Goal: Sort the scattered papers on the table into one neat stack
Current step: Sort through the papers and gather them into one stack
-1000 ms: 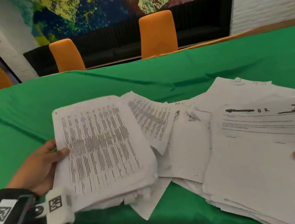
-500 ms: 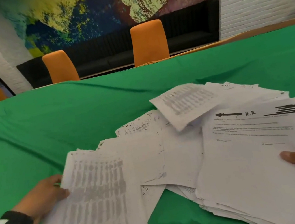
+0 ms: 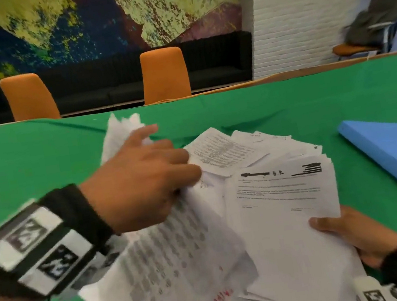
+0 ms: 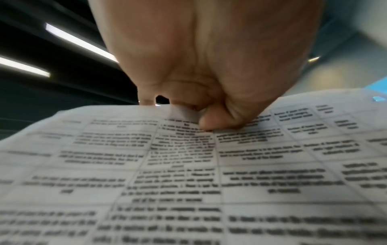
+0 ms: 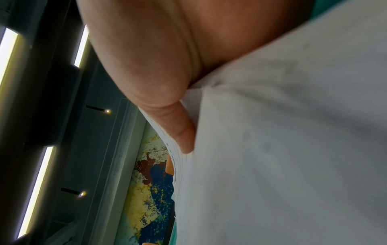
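Papers (image 3: 259, 172) lie fanned beside the blue folder (image 3: 392, 156); left hand (image 3: 140, 181), its grip pinching a printed bundle (image 3: 172, 261), has swung it onto the right hand (image 3: 357, 237)'s gripped pile — stacks merging.

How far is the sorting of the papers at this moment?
Partly done. The right hand holds a thick white pile topped by a letter. The left hand grips a bundle of printed table sheets. Loose sheets still lie fanned on the green tablecloth.
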The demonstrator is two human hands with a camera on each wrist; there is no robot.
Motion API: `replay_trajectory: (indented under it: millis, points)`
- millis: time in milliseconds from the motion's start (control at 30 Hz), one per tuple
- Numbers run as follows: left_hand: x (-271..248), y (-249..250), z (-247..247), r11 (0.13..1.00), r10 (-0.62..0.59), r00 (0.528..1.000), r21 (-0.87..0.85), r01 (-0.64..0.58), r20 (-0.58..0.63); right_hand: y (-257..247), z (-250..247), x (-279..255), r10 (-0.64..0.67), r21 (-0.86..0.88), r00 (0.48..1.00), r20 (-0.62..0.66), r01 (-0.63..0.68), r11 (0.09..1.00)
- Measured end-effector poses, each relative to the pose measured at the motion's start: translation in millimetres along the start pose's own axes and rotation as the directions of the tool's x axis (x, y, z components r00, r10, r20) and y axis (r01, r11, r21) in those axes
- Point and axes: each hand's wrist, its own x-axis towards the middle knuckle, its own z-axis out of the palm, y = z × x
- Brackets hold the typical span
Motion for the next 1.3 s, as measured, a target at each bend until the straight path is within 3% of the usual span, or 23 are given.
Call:
replay_trajectory:
  millis: [100, 167, 233, 333, 433, 567, 633, 700, 767, 800, 833, 867, 933, 1000, 1067, 1200, 1300]
  points:
    - [72, 68, 44, 0.968, 0.250, 0.968, 0.028, -0.250, -0.002, -1, 4, -2, -0.034, 0.009, 0.999, 0.004, 0.034, 0.999]
    - [102, 112, 78, 0.957, 0.289, 0.957, 0.000, -0.289, -0.011, -3, 7, -3, -0.093, -0.029, 0.995, -0.043, 0.092, 0.995]
    - [117, 144, 109, 0.965, 0.247, 0.969, -0.093, -0.247, -0.006, -6, 7, -2, -0.096, -0.035, 0.992, -0.087, 0.093, 0.995]
    - [125, 167, 131, 0.959, 0.102, 0.995, -0.267, -0.094, 0.016, -5, 3, 0, -0.071, -0.081, 0.996, -0.050, 0.067, 0.994]
    - [127, 170, 135, 0.904, -0.038, 0.997, -0.423, 0.060, 0.059, -4, 1, 2, -0.025, -0.049, 0.999, -0.028, 0.023, 0.999]
    - [118, 166, 121, 0.830, -0.025, 0.985, -0.545, 0.115, 0.171, -3, -3, 3, 0.011, 0.003, 1.000, -0.021, -0.011, 1.000]
    - [99, 153, 115, 0.751, -0.105, 0.960, -0.612, 0.248, 0.260, -4, -3, 3, 0.024, -0.001, 1.000, -0.007, -0.024, 1.000]
    - [73, 120, 121, 0.684, -0.332, 0.877, -0.552, 0.477, 0.347, -5, -4, 3, 0.027, 0.029, 0.999, -0.041, -0.025, 0.999]
    - [50, 76, 132, 0.608, -0.517, 0.682, -0.339, 0.718, 0.518, -6, -6, 4, 0.033, 0.136, 0.996, -0.078, -0.022, 0.990]
    - [42, 61, 139, 0.539, -0.554, 0.577, -0.269, 0.798, 0.600, -6, -7, 4, 0.036, 0.176, 0.997, -0.073, -0.023, 0.984]
    - [37, 53, 146, 0.455, -0.549, 0.510, -0.275, 0.847, 0.662, -8, -7, 4, 0.038, 0.189, 0.998, -0.051, -0.027, 0.982]
    - [36, 52, 151, 0.358, -0.520, 0.494, -0.347, 0.867, 0.697, -9, -6, 4, 0.043, 0.178, 0.999, -0.029, -0.038, 0.983]
    - [37, 60, 159, 0.187, -0.482, 0.527, -0.506, 0.842, 0.700, -9, -4, 6, 0.055, 0.111, 0.998, 0.017, -0.057, 0.992]
    - [39, 66, 166, 0.132, -0.491, 0.576, -0.598, 0.791, 0.654, -11, -3, 6, 0.066, 0.032, 0.997, 0.042, -0.068, 0.997]
    - [41, 66, 169, 0.096, -0.526, 0.593, -0.651, 0.753, 0.609, -16, -4, 4, 0.053, -0.002, 0.998, 0.044, -0.053, 0.999]
    - [42, 61, 161, -0.060, -0.619, 0.605, -0.798, 0.600, 0.501, -37, -4, -3, -0.068, 0.087, 0.996, 0.058, 0.062, 0.994]
    - [47, 53, 139, -0.212, -0.601, 0.679, -0.903, 0.375, 0.422, -61, 3, -12, -0.212, 0.199, 0.973, 0.095, 0.190, 0.961]
